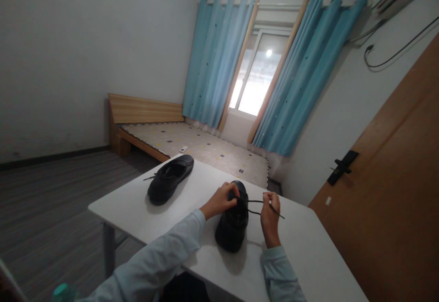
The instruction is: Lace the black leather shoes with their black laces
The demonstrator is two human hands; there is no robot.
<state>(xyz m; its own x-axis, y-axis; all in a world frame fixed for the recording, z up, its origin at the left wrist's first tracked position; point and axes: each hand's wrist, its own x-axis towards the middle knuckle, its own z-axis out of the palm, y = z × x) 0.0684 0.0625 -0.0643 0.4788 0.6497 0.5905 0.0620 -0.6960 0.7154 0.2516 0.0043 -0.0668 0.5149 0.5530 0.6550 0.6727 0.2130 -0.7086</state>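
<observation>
Shoelace pinched taut in right hand fingers, left hand fingers gripping black shoe.

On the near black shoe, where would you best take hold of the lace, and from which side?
Pinch the lace on the taut stretch beside the shoe, from the right, probably near where the right hand holds it. There it runs clear of the upper, while the left hand covers the eyelets.
</observation>
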